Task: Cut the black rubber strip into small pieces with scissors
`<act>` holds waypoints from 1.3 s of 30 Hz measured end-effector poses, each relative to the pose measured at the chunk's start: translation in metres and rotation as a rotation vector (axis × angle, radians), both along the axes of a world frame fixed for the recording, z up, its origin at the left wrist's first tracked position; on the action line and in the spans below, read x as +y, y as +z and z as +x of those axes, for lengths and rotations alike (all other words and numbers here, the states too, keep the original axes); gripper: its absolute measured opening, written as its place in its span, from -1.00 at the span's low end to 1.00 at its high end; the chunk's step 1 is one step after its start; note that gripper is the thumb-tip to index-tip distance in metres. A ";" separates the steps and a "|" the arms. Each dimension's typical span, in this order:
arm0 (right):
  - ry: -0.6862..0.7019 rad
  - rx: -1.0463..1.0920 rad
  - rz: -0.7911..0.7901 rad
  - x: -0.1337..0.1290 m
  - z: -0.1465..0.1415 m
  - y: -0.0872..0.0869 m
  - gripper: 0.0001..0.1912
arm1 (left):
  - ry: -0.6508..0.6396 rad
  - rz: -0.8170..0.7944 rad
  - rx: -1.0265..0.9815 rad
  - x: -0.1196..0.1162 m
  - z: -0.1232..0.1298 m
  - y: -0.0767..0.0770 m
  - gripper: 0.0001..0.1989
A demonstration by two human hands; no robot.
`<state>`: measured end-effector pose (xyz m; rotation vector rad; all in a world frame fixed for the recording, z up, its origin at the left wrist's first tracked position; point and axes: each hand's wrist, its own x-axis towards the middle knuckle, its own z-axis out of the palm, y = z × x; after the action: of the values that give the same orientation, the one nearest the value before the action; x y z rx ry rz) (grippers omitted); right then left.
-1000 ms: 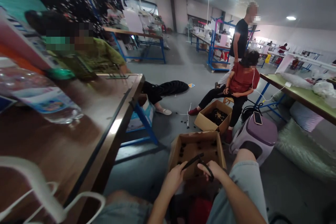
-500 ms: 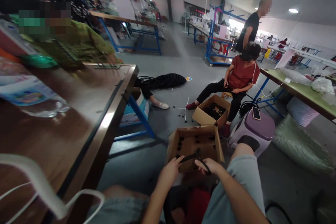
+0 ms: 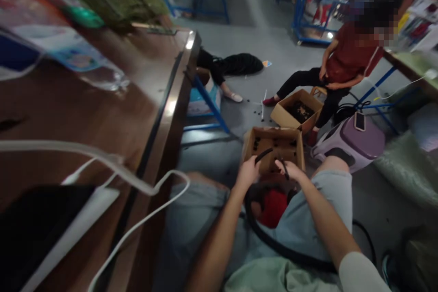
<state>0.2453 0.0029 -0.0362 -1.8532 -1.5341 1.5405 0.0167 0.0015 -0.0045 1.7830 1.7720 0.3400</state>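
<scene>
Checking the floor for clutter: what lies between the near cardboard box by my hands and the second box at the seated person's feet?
In the head view, only bare grey floor separates the near cardboard box from the second box; their corners nearly meet.

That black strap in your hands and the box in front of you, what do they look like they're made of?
The strap, held between the left hand and right hand, looks like matte black woven or rubbery band: it bends in soft curves; motion blur leaves it open. The box looks like plain brown cardboard: dull, with folded flaps.
</scene>
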 end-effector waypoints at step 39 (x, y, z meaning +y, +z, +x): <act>0.131 -0.176 -0.041 -0.006 -0.012 0.012 -0.27 | -0.236 0.101 0.212 0.002 -0.012 -0.010 -0.53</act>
<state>0.2331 -0.0028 -0.0244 -1.9937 -1.7455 1.5092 0.0042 0.0031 -0.0146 2.1428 1.6837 0.1504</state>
